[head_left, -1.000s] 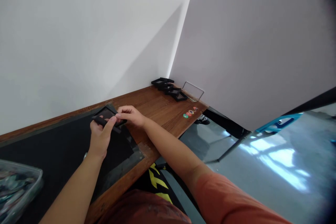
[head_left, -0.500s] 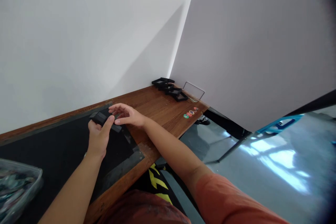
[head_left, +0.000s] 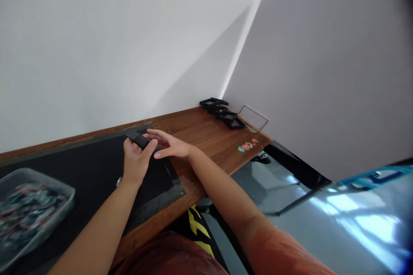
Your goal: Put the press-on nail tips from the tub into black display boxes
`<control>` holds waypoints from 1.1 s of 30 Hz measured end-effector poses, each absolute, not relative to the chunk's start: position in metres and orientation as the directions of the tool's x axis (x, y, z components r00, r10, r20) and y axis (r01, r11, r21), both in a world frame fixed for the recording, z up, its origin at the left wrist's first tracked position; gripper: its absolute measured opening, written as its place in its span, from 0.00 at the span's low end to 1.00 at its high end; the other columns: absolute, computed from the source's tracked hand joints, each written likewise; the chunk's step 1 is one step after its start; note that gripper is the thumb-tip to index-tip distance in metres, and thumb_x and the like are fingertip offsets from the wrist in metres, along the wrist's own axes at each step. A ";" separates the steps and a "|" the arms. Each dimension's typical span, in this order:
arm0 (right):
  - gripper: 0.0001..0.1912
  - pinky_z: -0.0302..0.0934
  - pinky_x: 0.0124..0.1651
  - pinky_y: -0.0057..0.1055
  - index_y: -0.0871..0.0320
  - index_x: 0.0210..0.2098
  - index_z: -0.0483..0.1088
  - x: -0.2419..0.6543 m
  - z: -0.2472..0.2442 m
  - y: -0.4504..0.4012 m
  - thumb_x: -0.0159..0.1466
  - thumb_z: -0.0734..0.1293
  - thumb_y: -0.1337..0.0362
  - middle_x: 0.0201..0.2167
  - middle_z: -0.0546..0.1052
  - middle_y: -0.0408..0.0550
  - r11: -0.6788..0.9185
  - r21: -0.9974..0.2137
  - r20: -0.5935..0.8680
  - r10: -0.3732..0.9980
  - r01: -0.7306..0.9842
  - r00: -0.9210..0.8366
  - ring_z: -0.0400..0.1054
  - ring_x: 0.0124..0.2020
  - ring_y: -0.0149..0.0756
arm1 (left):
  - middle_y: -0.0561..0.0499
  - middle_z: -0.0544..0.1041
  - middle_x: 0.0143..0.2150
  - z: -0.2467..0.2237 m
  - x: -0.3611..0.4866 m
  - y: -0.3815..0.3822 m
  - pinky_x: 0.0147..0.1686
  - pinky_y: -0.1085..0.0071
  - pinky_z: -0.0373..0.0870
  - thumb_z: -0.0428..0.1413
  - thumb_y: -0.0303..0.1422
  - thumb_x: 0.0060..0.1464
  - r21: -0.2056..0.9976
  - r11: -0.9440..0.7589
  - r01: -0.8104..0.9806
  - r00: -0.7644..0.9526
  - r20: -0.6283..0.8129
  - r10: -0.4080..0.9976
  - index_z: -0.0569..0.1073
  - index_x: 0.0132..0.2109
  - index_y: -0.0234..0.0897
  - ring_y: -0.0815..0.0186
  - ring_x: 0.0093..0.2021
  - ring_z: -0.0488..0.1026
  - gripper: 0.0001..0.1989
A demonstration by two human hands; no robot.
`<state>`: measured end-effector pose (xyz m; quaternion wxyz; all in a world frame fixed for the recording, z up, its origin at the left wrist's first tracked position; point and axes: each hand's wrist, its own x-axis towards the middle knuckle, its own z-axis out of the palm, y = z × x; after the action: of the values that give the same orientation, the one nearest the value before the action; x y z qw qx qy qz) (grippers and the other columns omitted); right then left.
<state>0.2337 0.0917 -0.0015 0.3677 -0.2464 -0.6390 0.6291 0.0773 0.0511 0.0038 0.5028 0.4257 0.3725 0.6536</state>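
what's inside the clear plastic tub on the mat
The clear plastic tub holds a heap of small pieces, teal, pink and whitish, too blurred to identify. Anything beneath the top layer is covered; the picture's left edge cuts off part.

Two grips, the left grip [head_left: 137,161] and the right grip [head_left: 170,146], with one held frame [head_left: 139,139] between them. At least four piled frames [head_left: 227,116], overlapping too much for a firm count. Four stickers [head_left: 248,145]; one wire stand [head_left: 256,113], one bench [head_left: 200,131], one mat [head_left: 93,157], one board [head_left: 329,68], one tub [head_left: 70,192]. Its pieces [head_left: 30,212] are many, too blurred to count.
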 end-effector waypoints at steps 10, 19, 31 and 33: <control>0.51 0.51 0.73 0.53 0.48 0.71 0.58 0.237 0.003 0.085 0.53 0.81 0.54 0.70 0.65 0.57 0.131 -0.990 0.134 0.770 -0.051 -0.624 0.60 0.71 0.48 | 0.39 0.67 0.64 -0.003 0.076 0.049 0.65 0.52 0.67 0.75 0.45 0.38 0.886 -0.337 -0.318 -0.193 0.288 0.938 0.61 0.54 0.44 0.50 0.66 0.70 0.42; 0.47 0.57 0.71 0.51 0.44 0.66 0.64 0.235 -0.001 0.086 0.50 0.82 0.55 0.63 0.71 0.53 0.163 -0.981 0.194 0.795 -0.105 -0.574 0.64 0.67 0.47 | 0.40 0.68 0.64 -0.005 0.073 0.045 0.68 0.50 0.61 0.74 0.42 0.42 0.867 -0.358 -0.347 -0.170 0.317 0.933 0.64 0.57 0.43 0.48 0.69 0.65 0.39; 0.48 0.62 0.66 0.48 0.44 0.60 0.66 0.235 0.002 0.090 0.43 0.84 0.51 0.59 0.72 0.52 0.307 -0.947 0.320 0.866 -0.097 -0.383 0.67 0.61 0.47 | 0.50 0.78 0.42 0.003 0.074 0.048 0.58 0.51 0.70 0.74 0.42 0.44 0.829 -0.270 -0.489 -0.060 0.276 0.959 0.65 0.47 0.41 0.58 0.47 0.78 0.30; 0.48 0.61 0.67 0.48 0.44 0.60 0.66 0.236 0.003 0.090 0.43 0.84 0.50 0.59 0.72 0.52 0.308 -0.947 0.318 0.871 -0.088 -0.375 0.67 0.61 0.47 | 0.50 0.79 0.43 0.003 0.073 0.049 0.59 0.50 0.70 0.74 0.42 0.43 0.826 -0.261 -0.500 -0.056 0.270 0.961 0.65 0.49 0.42 0.57 0.48 0.79 0.32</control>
<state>0.2356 0.0899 0.0030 0.4726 -0.2983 -0.6562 0.5070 0.0733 0.0486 0.0027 0.5427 0.4211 0.2737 0.6733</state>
